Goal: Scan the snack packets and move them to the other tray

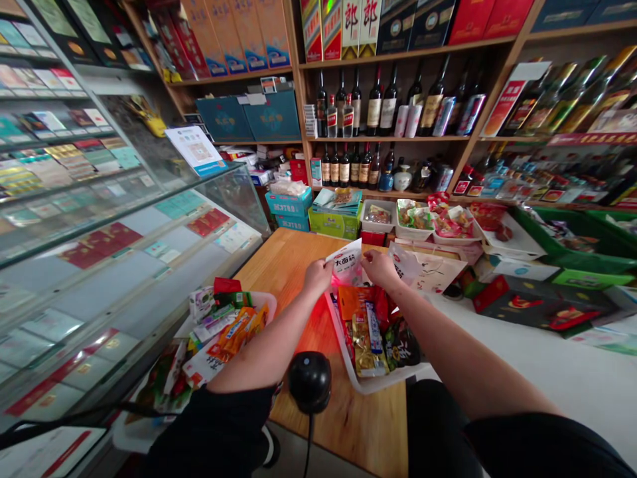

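Observation:
A white snack packet (347, 264) with black characters is held upright above a white plastic basket (355, 382). My left hand (317, 277) pinches its left edge. At the packet's right edge are the closed fingers of my right hand (381, 269). A similar white packet (405, 262) shows just beyond my right hand; whether that hand touches it I cannot tell. Inside the basket lie an orange packet (351, 300), a gold packet (365, 348), a blue and white packet (373, 328) and dark packets (404, 345). Red light falls on the packet's lower part and the table.
A black scanner (309, 382) with a cable stands on the wooden table (279, 265) between my forearms. To the left, a second basket (269, 302) of snacks sits against the glass display case (149, 239). Snack trays (378, 216) and bottle shelves (398, 139) line the back.

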`<move>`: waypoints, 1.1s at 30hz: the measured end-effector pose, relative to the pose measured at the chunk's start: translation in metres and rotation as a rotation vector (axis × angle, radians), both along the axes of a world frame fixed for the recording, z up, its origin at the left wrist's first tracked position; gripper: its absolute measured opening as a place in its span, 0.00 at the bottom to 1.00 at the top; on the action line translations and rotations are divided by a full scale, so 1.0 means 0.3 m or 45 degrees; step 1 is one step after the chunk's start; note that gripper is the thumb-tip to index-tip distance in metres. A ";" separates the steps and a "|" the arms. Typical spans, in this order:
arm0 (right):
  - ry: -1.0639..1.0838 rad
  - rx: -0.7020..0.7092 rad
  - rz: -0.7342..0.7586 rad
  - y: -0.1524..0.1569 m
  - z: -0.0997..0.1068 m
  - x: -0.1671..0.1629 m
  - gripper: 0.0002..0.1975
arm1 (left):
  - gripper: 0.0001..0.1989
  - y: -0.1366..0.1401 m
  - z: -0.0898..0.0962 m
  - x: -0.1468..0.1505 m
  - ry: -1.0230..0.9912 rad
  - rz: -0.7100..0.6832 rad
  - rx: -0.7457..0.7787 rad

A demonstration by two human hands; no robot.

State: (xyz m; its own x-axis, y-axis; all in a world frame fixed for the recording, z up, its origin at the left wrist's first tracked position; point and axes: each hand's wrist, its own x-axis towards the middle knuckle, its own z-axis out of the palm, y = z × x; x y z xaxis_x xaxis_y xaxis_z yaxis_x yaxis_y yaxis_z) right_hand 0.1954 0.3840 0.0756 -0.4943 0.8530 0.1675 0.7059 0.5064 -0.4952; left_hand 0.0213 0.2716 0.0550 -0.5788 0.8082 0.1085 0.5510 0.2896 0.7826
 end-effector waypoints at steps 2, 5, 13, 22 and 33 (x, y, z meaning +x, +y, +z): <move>-0.008 -0.013 -0.004 -0.002 -0.004 -0.010 0.20 | 0.14 0.011 0.000 -0.010 -0.014 0.029 0.010; 0.003 -0.002 0.013 -0.021 0.001 -0.019 0.18 | 0.13 0.005 0.007 -0.017 -0.032 0.049 0.032; 0.090 0.026 -0.002 -0.158 0.039 -0.027 0.16 | 0.17 -0.226 0.032 0.040 -0.161 0.027 0.283; 0.298 -0.160 0.188 -0.472 0.057 -0.009 0.09 | 0.24 -0.767 0.005 0.021 0.542 0.543 0.382; 0.428 -0.340 0.620 -0.865 0.102 -0.071 0.08 | 0.19 -0.959 -0.089 -0.146 0.339 0.529 0.085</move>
